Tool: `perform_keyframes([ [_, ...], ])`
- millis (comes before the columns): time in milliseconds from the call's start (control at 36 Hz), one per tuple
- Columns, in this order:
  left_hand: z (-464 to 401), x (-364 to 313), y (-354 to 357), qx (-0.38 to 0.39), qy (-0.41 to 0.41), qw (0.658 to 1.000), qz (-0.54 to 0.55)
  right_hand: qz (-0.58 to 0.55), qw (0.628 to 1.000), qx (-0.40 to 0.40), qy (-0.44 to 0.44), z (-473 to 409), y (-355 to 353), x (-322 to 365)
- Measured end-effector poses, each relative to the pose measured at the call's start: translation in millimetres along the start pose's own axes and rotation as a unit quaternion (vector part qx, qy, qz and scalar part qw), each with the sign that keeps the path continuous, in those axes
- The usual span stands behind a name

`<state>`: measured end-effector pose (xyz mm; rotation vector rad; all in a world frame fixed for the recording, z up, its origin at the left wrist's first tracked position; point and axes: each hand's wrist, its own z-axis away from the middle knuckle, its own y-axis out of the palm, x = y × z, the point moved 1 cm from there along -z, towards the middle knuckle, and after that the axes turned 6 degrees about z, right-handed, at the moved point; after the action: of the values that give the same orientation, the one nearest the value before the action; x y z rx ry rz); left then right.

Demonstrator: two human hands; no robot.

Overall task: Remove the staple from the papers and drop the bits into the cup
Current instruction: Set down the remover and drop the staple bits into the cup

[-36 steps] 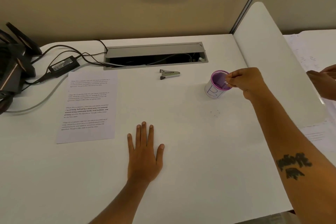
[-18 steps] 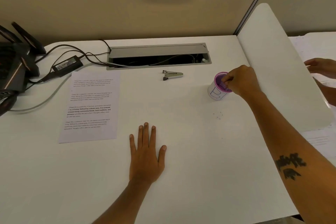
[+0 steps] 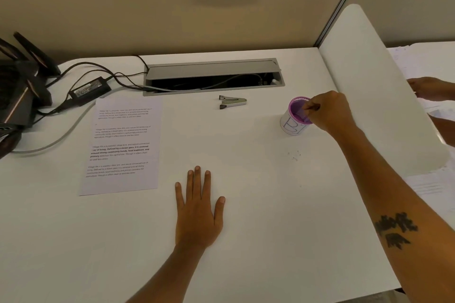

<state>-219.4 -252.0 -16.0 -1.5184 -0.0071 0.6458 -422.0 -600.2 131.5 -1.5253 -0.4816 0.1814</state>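
Right hand (image 3: 330, 112) holds pinched fingertips over the purple cup (image 3: 295, 117) near the desk's (image 3: 246, 253) right edge; left hand (image 3: 198, 211) rests flat, fingers slightly spread.

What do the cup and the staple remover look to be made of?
Cup: its white wall bears a hand-drawn mark, which suggests paper or a paper wrap; the purple rim and inside look like matte plastic, and the far rim seems perforated like mesh, so I cannot tell for sure. Staple remover: silvery body with a bright sheen, likely metal, and dark tips, possibly plastic.
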Motion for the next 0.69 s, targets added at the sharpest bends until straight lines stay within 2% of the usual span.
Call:
perform_keyframes([
  [111,-1.1,0.2,-0.3,-0.002,0.001,1.0,-0.002,-0.053,0.996,-0.078,0.002,14.9,-2.8,-2.5],
  [278,-0.5,-0.9,-0.9,0.0,-0.001,1.0,-0.003,-0.18,0.963,-0.181,0.088,62.4,13.8,-7.1],
  [389,-0.5,-0.3,-0.7,0.0,-0.002,1.0,0.001,-0.174,0.955,-0.217,0.1,103.6,46.5,-12.2],
  [444,-0.3,-0.3,-0.8,-0.002,0.0,1.0,0.005,-0.151,0.966,-0.184,0.1,119.6,67.1,-20.4],
  [528,-0.4,-0.4,-0.6,-0.001,0.0,1.0,0.001,-0.073,0.988,-0.081,0.109,132.6,93.1,-34.5],
  [611,-0.2,-0.5,-0.8,0.001,-0.001,1.0,-0.002,0.0,0.993,0.024,0.119,136.1,106.8,-44.8],
  [694,-0.5,-0.5,-1.0,0.001,-0.001,1.0,-0.001,0.064,0.991,0.084,0.087,137.8,118.5,-49.8],
])
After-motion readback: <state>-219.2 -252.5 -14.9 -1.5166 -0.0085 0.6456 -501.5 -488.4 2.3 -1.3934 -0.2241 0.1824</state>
